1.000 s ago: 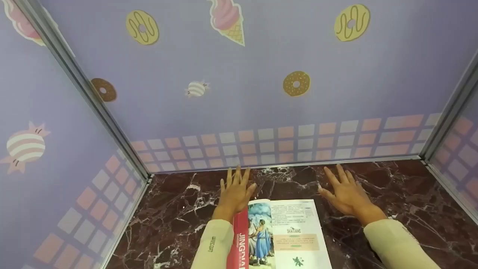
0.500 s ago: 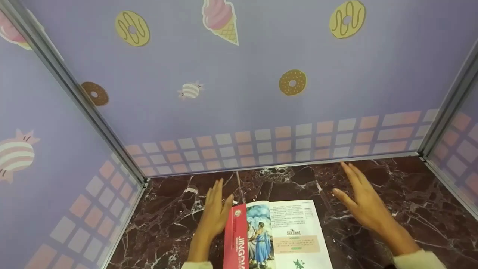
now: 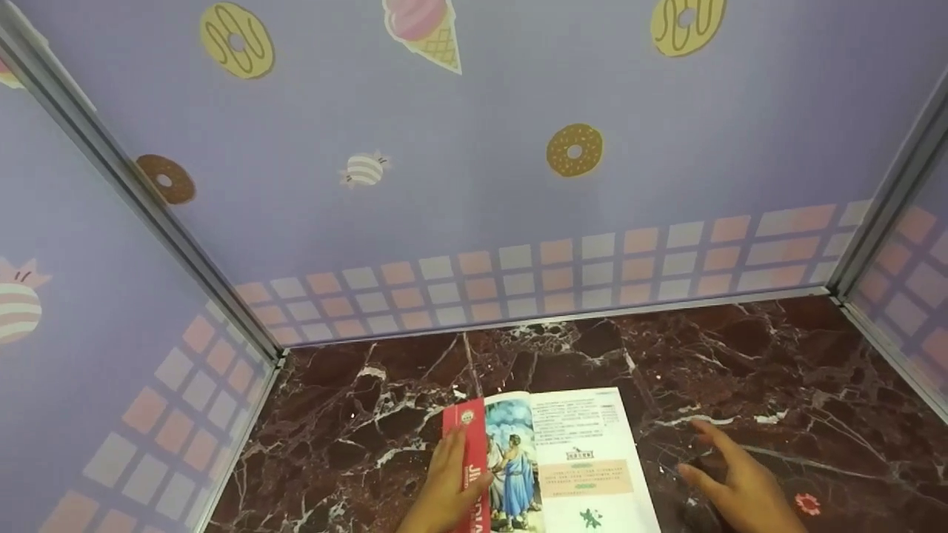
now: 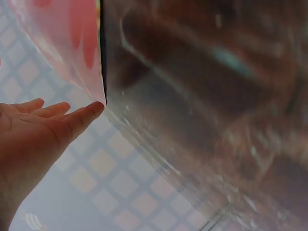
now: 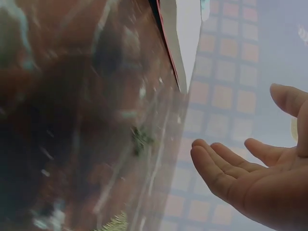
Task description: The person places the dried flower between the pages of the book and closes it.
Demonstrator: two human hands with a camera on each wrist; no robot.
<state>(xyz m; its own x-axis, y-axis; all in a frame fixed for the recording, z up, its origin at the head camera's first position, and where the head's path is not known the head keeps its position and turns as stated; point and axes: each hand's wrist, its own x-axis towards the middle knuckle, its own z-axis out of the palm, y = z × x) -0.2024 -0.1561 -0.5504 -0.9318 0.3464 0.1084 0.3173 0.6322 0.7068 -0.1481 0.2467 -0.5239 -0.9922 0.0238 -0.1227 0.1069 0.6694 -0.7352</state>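
Observation:
An open book [image 3: 585, 451] lies on the dark marbled table. Its right page carries text, and beside that is a colour picture of robed figures. A red cover flap [image 3: 474, 437] with white lettering sticks out along the left side. My left hand [image 3: 446, 485] is at that flap, fingers extended. In the left wrist view, a fingertip of the left hand [image 4: 43, 130] meets the corner of the red flap [image 4: 72, 33]; firm contact cannot be judged. To the right of the book, my right hand [image 3: 740, 481] is held apart from it, fingers loosely bent around nothing.
A small red flower-like shape [image 3: 807, 504] shows on the table beside the right hand. In the right wrist view, a small green shape [image 5: 141, 139] and a yellowish one [image 5: 114, 224] appear on the table. Patterned panels [image 3: 474, 192] enclose the back and sides.
Both hands have drawn back toward me from the table's far part. The left went out to the left, then came in over the red flap. The head view has shifted slightly.

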